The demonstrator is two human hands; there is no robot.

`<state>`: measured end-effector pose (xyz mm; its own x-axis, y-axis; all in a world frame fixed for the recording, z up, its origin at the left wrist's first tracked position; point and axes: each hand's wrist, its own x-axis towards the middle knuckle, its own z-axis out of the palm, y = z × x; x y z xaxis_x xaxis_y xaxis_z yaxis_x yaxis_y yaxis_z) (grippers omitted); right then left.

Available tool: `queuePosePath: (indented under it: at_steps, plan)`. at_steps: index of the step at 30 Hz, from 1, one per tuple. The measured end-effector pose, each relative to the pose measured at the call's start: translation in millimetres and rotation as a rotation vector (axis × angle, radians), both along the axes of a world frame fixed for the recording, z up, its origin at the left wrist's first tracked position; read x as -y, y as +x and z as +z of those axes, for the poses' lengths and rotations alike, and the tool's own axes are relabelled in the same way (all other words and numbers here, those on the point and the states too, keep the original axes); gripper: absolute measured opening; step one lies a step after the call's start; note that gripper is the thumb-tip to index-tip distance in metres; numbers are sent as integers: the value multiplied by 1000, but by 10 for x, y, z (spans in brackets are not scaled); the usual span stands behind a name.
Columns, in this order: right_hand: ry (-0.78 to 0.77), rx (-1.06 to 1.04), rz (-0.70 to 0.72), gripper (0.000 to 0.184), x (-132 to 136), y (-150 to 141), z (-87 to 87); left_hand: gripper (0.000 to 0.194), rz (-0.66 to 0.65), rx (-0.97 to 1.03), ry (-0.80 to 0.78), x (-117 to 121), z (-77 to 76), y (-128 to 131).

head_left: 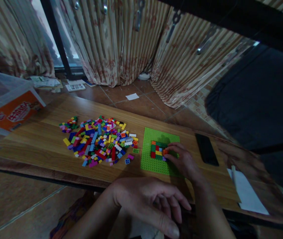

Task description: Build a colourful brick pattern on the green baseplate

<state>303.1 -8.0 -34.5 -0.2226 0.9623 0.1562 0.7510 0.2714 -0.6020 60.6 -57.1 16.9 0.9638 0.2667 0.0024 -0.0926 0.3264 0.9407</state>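
My right hand (pixel 183 161) reaches over the green baseplate (pixel 147 165), thumb and fingertips closed on a small orange brick (pixel 165 152) at the right side of a multicoloured brick block (pixel 157 151). Red, yellow, white, blue and green pieces make up that block, which sits on the studs; my fingers cover part of its right edge. Nearer to me, my left hand (pixel 148 200) hangs in front of the table edge with its thumb apart from loosely bent fingers. Nothing shows in it.
Left of the baseplate lies a wide heap of loose bricks (pixel 99 141) on the wooden table (pixel 56 159). A black phone (pixel 206 149) rests to the right, with white paper (pixel 249 192) beyond it. At the far left stands a clear plastic box (pixel 4 84) with an orange label.
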Motion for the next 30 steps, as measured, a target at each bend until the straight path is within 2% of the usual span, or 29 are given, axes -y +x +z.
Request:
queuePosePath:
  at_steps: [14,19,22,27,30]
  plan:
    - [-23,20,-10,16,-7,-15,-48,76,-1,-20,26,7,-32,7]
    - [69,-2,-45,15,-24,-13,2,78,-15,-20,47,-5,-52,14]
    - [111,-54,-33,17,7,-174,50,82,-53,-15,36,4,-94,50]
    - [19,-8,190,12,126,-685,90,86,-112,26,10,36,-206,150]
    - [-5,28,257,8,162,-896,61,85,-109,30,34,32,-246,167]
